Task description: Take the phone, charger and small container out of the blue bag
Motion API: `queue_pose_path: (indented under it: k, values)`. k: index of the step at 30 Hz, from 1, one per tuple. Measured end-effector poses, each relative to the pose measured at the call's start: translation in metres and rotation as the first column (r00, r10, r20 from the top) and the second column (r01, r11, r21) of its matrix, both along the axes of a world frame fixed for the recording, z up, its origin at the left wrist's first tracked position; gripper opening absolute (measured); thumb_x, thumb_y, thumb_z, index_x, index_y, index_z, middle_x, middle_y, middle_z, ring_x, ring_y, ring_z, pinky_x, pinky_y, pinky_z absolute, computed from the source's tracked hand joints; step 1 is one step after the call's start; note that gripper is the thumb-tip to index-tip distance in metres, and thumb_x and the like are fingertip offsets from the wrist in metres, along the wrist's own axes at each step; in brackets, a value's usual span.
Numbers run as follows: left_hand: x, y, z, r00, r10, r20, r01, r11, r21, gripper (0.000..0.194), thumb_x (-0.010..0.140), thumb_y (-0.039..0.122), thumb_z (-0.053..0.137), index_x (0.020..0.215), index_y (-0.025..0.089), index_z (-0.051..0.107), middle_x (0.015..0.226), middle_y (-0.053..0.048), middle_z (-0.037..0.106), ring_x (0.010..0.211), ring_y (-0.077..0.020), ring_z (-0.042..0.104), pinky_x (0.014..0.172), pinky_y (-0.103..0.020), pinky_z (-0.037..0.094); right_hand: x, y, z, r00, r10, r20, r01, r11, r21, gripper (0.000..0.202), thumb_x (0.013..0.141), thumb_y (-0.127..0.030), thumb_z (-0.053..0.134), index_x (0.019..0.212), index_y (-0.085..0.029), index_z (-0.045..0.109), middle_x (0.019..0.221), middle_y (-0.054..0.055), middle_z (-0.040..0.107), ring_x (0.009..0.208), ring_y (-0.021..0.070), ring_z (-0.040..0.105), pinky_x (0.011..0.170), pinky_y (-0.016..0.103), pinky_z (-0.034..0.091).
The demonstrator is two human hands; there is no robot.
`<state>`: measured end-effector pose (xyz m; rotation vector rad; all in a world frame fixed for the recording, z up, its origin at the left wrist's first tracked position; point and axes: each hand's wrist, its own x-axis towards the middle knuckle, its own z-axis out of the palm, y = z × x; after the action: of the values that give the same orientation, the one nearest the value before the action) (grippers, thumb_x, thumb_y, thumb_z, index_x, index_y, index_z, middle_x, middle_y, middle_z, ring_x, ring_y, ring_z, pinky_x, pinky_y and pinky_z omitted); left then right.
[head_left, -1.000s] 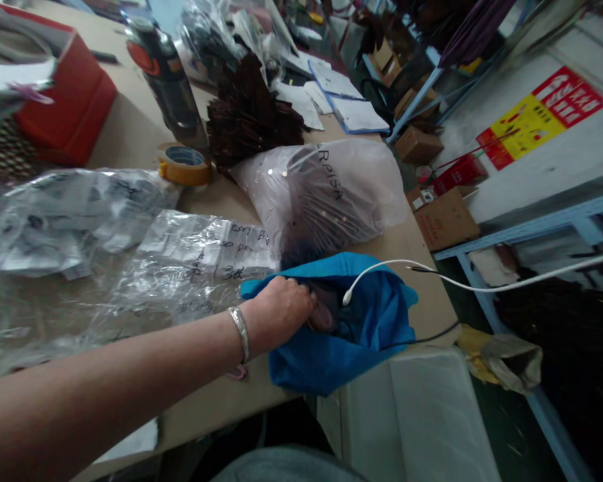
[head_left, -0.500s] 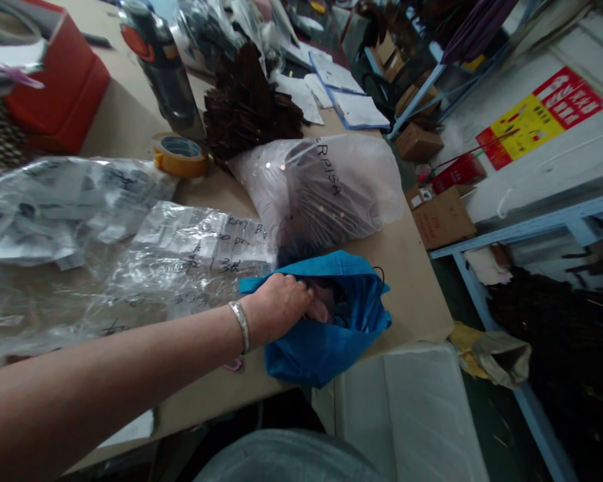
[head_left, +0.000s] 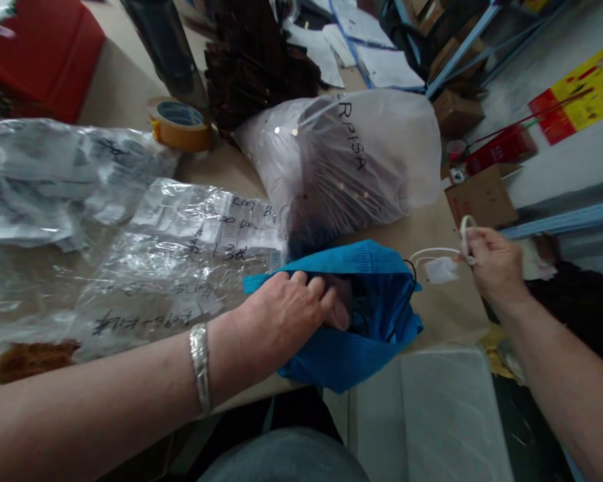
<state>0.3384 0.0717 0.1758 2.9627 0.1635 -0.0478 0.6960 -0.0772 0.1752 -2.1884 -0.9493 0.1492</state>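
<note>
Fingers of the left hand [head_left: 291,311] are curling over the rim of the soft blue fabric bag [head_left: 366,321], spreading its mouth open at the table's near edge. To its right, the right hand [head_left: 492,264] is pinching a coiled white cable [head_left: 439,258] just beyond the bag's far corner, forearm reaching in low.
</note>
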Motion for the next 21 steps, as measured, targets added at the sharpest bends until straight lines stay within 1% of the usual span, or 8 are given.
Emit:
queue_pose_path:
  k: [2,5,10,14,17,18,19,21]
  values:
    - [0.0,0.001,0.0,1.0,0.0,0.022,0.0,1.0,0.013,0.027,0.086,0.015,0.053,0.113,0.018,0.055,0.089,-0.005,0.055,0.077,-0.024,0.055,0.06,-0.037,0.039,-0.013,-0.013,-0.028,0.996,0.076,0.041,-0.069,0.987,-0.148,0.027,0.082,-0.042,0.061,0.084,-0.017,0.069,0.054,0.0,0.058,0.049,0.0134,0.053,0.054,0.027,0.043]
    - [-0.001,-0.001,0.003,0.997,-0.063,0.035,0.063,0.998,0.008,0.02,0.087,0.014,0.048,0.104,0.016,0.057,0.091,-0.006,0.056,0.083,-0.0259,0.053,0.066,-0.039,0.042,-0.025,-0.026,-0.06,0.982,0.162,0.1,-0.128,0.951,-0.282,0.031,0.083,-0.044,0.055,0.089,-0.018,0.071,0.075,0.007,0.07,0.068,0.0215,0.064,0.066,0.033,0.049]
    - [-0.006,-0.019,0.001,0.973,-0.217,0.082,0.224,0.971,-0.08,0.025,0.093,0.021,0.04,0.108,0.012,0.057,0.101,-0.011,0.057,0.093,-0.0279,0.052,0.082,-0.045,0.043,-0.016,-0.018,-0.08,0.947,0.285,0.15,-0.213,0.903,-0.372,0.038,0.084,-0.037,0.047,0.108,-0.015,0.067,0.109,0.015,0.068,0.104,0.03,0.062,0.093,0.046,0.046]
    - [-0.009,-0.033,-0.009,0.977,-0.201,0.075,0.207,0.975,-0.076,0.027,0.091,0.019,0.042,0.112,0.01,0.057,0.102,-0.012,0.056,0.095,-0.0289,0.051,0.083,-0.045,0.042,-0.03,-0.006,-0.05,0.931,0.266,0.248,-0.19,0.938,-0.291,0.048,0.086,-0.029,0.044,0.13,-0.011,0.052,0.131,0.018,0.055,0.122,0.0291,0.051,0.102,0.05,0.041]
    - [-0.008,-0.035,-0.014,0.982,-0.177,0.068,0.182,0.98,-0.075,0.024,0.09,0.018,0.044,0.108,0.01,0.059,0.094,-0.009,0.055,0.091,-0.028,0.052,0.079,-0.044,0.043,-0.078,0.0,-0.008,0.876,0.264,0.403,-0.25,0.964,-0.089,0.031,0.087,-0.02,0.048,0.116,-0.019,0.06,0.115,0.01,0.062,0.113,0.0241,0.056,0.1,0.044,0.043]
    - [-0.007,-0.035,-0.015,0.983,-0.173,0.064,0.178,0.981,-0.082,0.021,0.09,0.018,0.045,0.103,0.012,0.06,0.091,-0.008,0.054,0.09,-0.0277,0.051,0.078,-0.044,0.043,-0.098,0.001,0.003,0.872,0.371,0.318,-0.358,0.928,-0.101,0.025,0.089,-0.016,0.047,0.109,-0.021,0.062,0.109,0.007,0.063,0.107,0.0209,0.059,0.098,0.04,0.045]
    - [-0.007,-0.034,-0.015,0.983,-0.171,0.065,0.177,0.98,-0.09,0.017,0.089,0.019,0.047,0.097,0.013,0.061,0.089,-0.007,0.054,0.089,-0.0277,0.051,0.078,-0.044,0.043,-0.119,0.002,0.012,0.822,0.537,0.191,-0.519,0.843,-0.139,0.024,0.089,-0.014,0.046,0.105,-0.022,0.062,0.104,0.006,0.065,0.1,0.0189,0.061,0.092,0.036,0.048]
    - [-0.007,-0.033,-0.016,0.981,-0.173,0.085,0.182,0.978,-0.105,0.013,0.088,0.019,0.05,0.089,0.014,0.061,0.09,-0.007,0.054,0.093,-0.0287,0.051,0.08,-0.045,0.042,-0.153,0.002,0.016,0.643,0.762,-0.077,-0.746,0.602,-0.284,0.025,0.089,-0.011,0.044,0.104,-0.02,0.062,0.098,0.005,0.066,0.091,0.017,0.063,0.081,0.03,0.051]
